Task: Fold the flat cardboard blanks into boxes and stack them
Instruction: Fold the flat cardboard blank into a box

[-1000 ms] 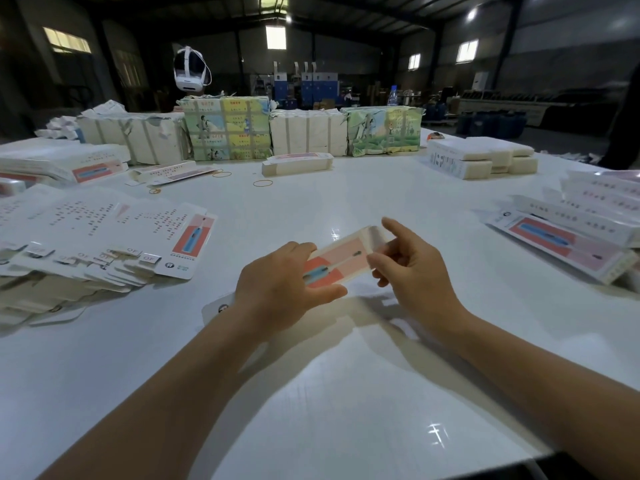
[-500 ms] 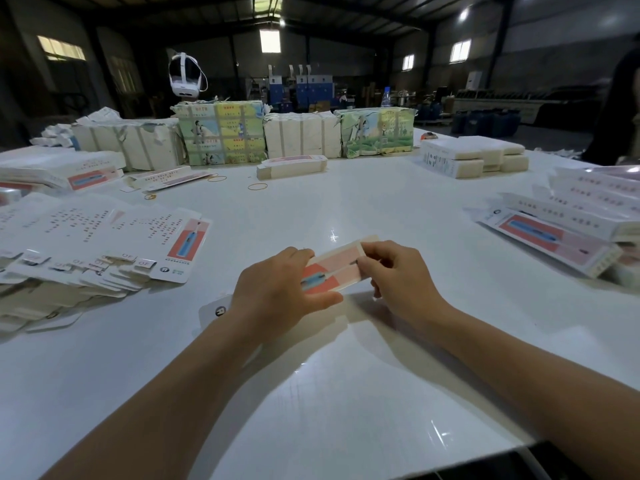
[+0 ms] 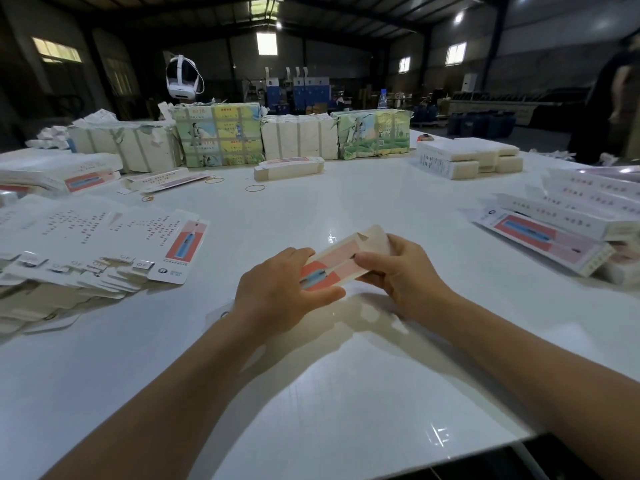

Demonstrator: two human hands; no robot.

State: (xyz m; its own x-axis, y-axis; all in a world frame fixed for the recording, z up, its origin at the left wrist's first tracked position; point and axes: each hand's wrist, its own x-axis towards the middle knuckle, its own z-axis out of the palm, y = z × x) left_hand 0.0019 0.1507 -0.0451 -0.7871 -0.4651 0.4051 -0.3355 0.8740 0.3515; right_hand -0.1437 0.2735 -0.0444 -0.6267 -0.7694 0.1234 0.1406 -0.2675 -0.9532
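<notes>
The left hand (image 3: 280, 289) grips the near-left end of a partly folded carton (image 3: 341, 263), fingers curled over its top and thumb along its near edge. The right hand (image 3: 398, 275) pinches the far-right end of the same carton, thumb on the printed face, fingers curled behind an open beige end flap. The carton is raised slightly above the white table (image 3: 346, 393), near the middle of the surface, and tilts up toward the far right. Its upper face carries a red and pink panel with a blue device printed on it.

Toward the left edge of the table lies a fanned pile of flat blanks (image 3: 93, 247), white with dotted text and a red panel on the top sheet. Along the right edge sits a stack of folded boxes (image 3: 561, 233) bearing the same print. At the far edge stand wrapped bundles (image 3: 218, 135), some with coloured pictures, some plain. One folded box (image 3: 289, 168) lies alone just in front of these bundles, and rubber bands (image 3: 255, 188) lie loose on the table near it. A low block of white packs (image 3: 471, 157) sits toward the far-right corner. A white headset (image 3: 183, 77) hangs behind the bundles.
</notes>
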